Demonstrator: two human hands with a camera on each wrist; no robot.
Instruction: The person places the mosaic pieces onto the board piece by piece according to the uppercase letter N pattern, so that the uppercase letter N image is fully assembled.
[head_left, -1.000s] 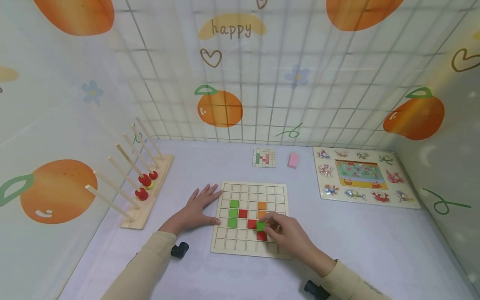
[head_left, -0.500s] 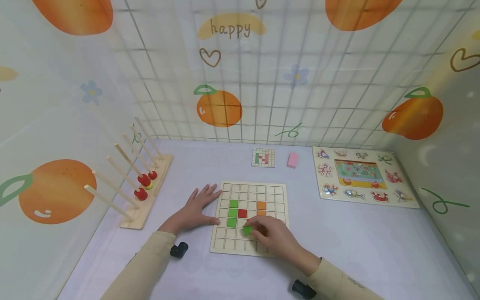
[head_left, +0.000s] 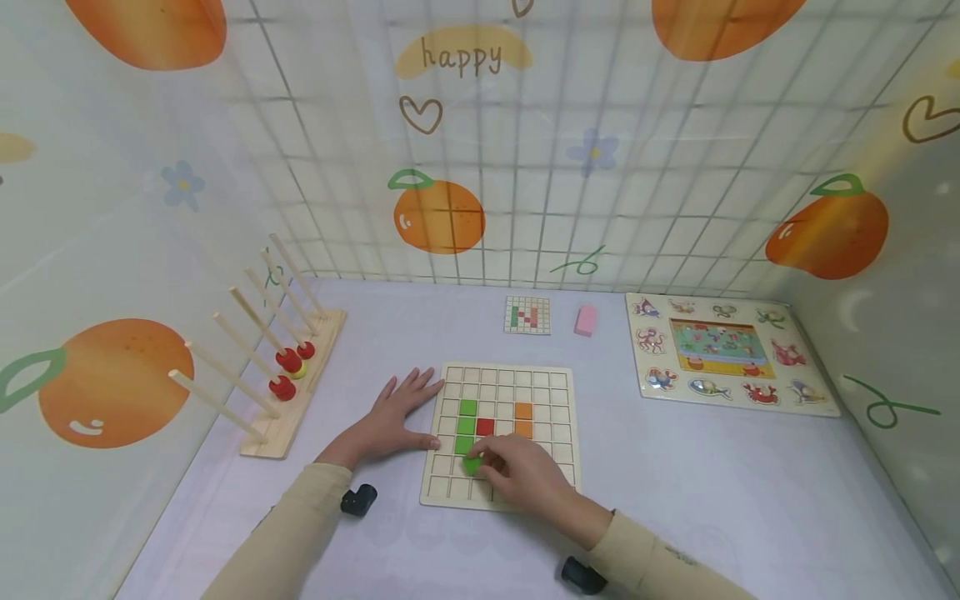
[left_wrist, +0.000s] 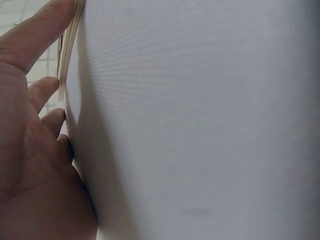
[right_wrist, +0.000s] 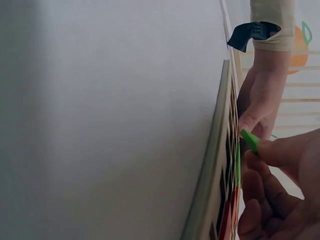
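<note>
On the table lies a wooden grid board (head_left: 480,379). In its cells sit a column of green tiles (head_left: 465,426), a red tile (head_left: 485,427) and orange tiles (head_left: 523,412). My right hand (head_left: 525,475) pinches a green square tile (head_left: 472,465) between thumb and fingers, just below the green column. In the right wrist view that pinched tile (right_wrist: 250,140) is tilted above the board. Cells under my right hand are hidden in the head view. My left hand (head_left: 390,423) rests with spread fingers at the board's left edge, its thumb touching the rim.
A wooden peg stand (head_left: 300,417) with red and yellow beads is at the left. Behind the board lie a small pattern card (head_left: 528,316) and a pink block (head_left: 587,321). A sea-animal puzzle board (head_left: 731,354) lies at the right, near the printed curtain (head_left: 345,167).
My right hand has moved left across the board with the green tile, from the column below the orange tiles to below the green column. My left hand has stayed put.
</note>
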